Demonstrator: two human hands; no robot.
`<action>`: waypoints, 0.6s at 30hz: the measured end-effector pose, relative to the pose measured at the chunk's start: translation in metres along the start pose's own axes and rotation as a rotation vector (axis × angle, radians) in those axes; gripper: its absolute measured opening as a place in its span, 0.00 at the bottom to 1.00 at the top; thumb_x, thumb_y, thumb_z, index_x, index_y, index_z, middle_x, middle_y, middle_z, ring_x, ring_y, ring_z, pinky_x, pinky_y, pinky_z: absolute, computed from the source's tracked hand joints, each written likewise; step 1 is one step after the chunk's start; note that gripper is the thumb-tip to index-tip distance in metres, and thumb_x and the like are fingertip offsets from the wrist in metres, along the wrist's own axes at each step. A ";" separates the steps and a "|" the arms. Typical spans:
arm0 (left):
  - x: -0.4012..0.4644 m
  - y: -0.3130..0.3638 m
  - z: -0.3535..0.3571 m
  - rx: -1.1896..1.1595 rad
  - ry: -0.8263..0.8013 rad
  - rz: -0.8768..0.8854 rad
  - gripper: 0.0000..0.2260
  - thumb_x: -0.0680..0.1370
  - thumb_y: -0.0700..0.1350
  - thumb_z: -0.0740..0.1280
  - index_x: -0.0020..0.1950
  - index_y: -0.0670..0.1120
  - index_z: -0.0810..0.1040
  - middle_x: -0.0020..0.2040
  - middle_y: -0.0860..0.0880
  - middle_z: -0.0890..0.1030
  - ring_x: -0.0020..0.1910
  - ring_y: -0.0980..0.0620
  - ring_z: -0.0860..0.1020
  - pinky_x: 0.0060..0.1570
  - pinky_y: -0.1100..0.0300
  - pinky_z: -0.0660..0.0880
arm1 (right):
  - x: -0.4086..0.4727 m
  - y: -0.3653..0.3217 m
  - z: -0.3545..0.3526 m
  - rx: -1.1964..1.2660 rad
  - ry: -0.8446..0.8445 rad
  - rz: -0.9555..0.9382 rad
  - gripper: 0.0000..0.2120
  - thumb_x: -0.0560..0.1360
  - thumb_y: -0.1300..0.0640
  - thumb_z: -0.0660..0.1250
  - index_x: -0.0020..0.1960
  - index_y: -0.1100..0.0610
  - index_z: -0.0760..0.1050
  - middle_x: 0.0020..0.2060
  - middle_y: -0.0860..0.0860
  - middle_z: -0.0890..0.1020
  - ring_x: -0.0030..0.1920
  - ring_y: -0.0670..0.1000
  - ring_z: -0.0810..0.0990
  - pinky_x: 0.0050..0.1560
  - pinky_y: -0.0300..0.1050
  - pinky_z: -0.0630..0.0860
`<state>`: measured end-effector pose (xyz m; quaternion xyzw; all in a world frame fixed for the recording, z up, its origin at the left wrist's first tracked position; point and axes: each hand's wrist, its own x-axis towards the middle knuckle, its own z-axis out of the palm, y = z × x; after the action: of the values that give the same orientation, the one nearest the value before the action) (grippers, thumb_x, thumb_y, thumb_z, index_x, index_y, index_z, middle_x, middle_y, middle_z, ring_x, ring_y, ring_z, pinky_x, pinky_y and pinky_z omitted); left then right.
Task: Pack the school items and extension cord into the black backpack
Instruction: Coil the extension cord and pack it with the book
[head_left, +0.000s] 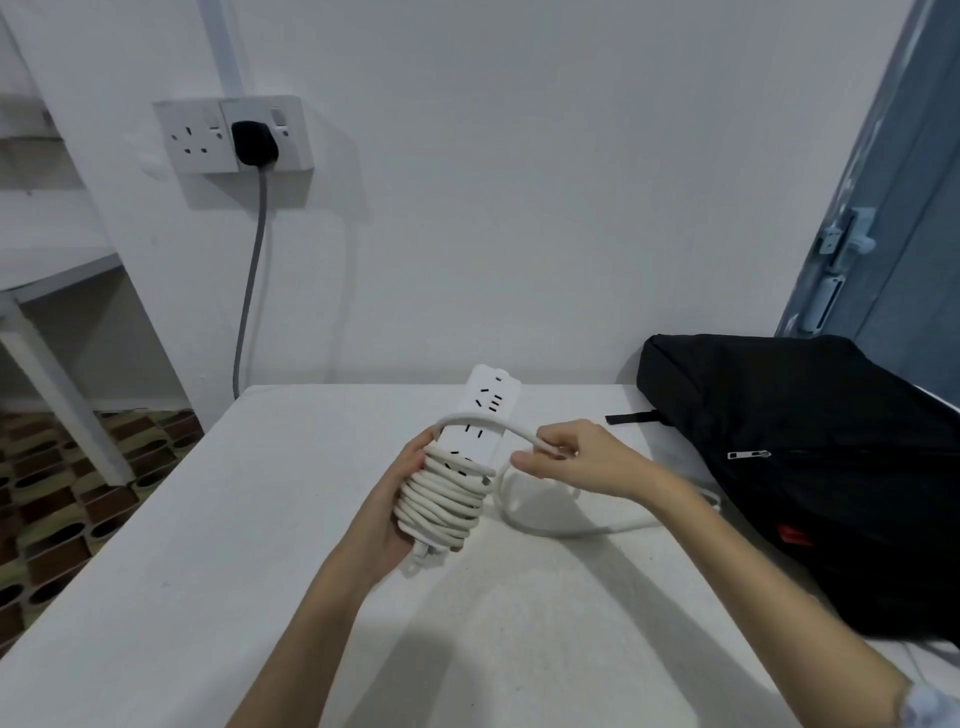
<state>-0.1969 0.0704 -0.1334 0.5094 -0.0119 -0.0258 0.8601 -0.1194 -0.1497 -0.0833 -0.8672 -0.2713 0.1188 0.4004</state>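
Extension cord (457, 467): our left hand (400, 499) grips wound strip; right hand (566, 457) pinches free cable, looping it over. We judge cable stiff, springy; hold across coils. Black backpack (810, 467) right of our hands, on tabletop (208, 571).

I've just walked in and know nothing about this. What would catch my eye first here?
Probably the white power strip at the centre, above the white table: the left hand grips it by its bundle of coiled cord while the right hand pinches a loop of cord arching over it. Next, the black backpack lying at the table's right side, and a black plug in the wall socket, upper left.
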 end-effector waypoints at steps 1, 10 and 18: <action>-0.001 0.004 0.002 -0.075 -0.014 -0.052 0.18 0.75 0.52 0.62 0.62 0.47 0.75 0.46 0.44 0.83 0.39 0.51 0.82 0.35 0.62 0.79 | -0.001 0.009 -0.004 0.035 -0.015 0.010 0.25 0.67 0.36 0.69 0.35 0.60 0.72 0.29 0.49 0.74 0.31 0.46 0.70 0.38 0.40 0.66; 0.006 0.014 -0.010 -0.083 -0.029 0.004 0.23 0.77 0.55 0.61 0.68 0.45 0.70 0.45 0.41 0.80 0.37 0.43 0.80 0.35 0.46 0.78 | -0.014 0.057 -0.024 0.476 -0.215 0.053 0.17 0.73 0.50 0.69 0.43 0.66 0.77 0.28 0.53 0.77 0.34 0.47 0.78 0.49 0.45 0.74; 0.004 0.001 0.000 -0.230 -0.088 -0.122 0.33 0.60 0.60 0.77 0.55 0.38 0.80 0.46 0.37 0.81 0.40 0.39 0.81 0.34 0.47 0.78 | 0.006 0.065 -0.003 0.088 0.095 0.195 0.27 0.71 0.38 0.66 0.23 0.55 0.66 0.22 0.50 0.77 0.26 0.40 0.74 0.48 0.39 0.72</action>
<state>-0.1933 0.0708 -0.1327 0.4054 -0.0153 -0.1016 0.9083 -0.0889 -0.1827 -0.1303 -0.8756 -0.1610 0.1280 0.4371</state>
